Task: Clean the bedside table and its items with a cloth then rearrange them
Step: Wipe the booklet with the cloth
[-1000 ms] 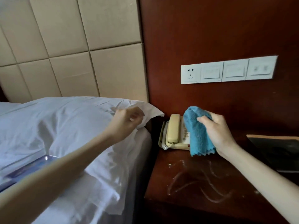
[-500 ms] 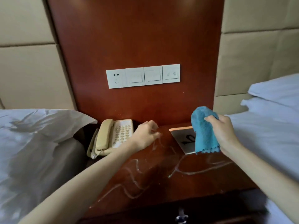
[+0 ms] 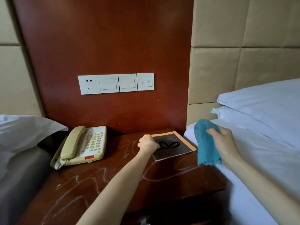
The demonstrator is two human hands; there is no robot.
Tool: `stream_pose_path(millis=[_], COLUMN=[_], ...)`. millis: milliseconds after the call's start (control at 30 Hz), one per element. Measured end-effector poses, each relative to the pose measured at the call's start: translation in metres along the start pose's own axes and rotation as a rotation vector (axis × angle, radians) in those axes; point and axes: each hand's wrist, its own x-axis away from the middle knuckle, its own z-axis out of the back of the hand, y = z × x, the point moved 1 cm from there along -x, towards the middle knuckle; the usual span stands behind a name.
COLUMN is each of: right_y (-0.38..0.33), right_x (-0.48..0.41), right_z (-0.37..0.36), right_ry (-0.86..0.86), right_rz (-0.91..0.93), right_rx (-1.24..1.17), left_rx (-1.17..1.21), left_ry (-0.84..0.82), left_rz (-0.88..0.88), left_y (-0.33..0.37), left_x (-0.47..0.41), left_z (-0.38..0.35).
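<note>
Head view: left grip (image 3: 148,143) curled on a corner of the booklet (image 3: 175,148) on the smeared bench (image 3: 162,184), hold unclear; right grip (image 3: 225,142) clenching the blue cloth (image 3: 205,148)

A row of white wall plates (image 3: 116,83), one socket and three switches, sits on a dark red wooden panel (image 3: 105,38). Beige padded squares (image 3: 243,46) flank it. Two stacked pillows (image 3: 263,101) lie on the right bed (image 3: 267,168); another pillow (image 3: 24,127) lies at the left.

Dim, warm, soft light. Faint sheen upper centre on wood panel (image 3: 100,38); pale streaks catch light on bedside table (image 3: 170,181). Wide-angle bowing at edges. Lower frame slightly soft, possibly motion blur.
</note>
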Motion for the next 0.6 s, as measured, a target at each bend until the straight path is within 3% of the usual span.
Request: stream_pose_path(millis=[200, 333, 600], right_y=[0.004, 0.007, 0.004], right_x=[0.002, -0.002, -0.010], right_z=[0.010, 0.005, -0.019], right_ry=[0.019, 0.019, 0.124], right_rz=[0.000, -0.010, -0.023], right_rx=[-0.005, -0.005, -0.119], left_rx=[0.101, 0.250, 0.697], left_ry=[-0.010, 0.066, -0.005], left_rz=[0.133, 0.053, -0.133], left_y=[0.003, 0.004, 0.008], left_x=[-0.004, -0.008, 0.011], left_z=[0.000, 0.004, 0.047])
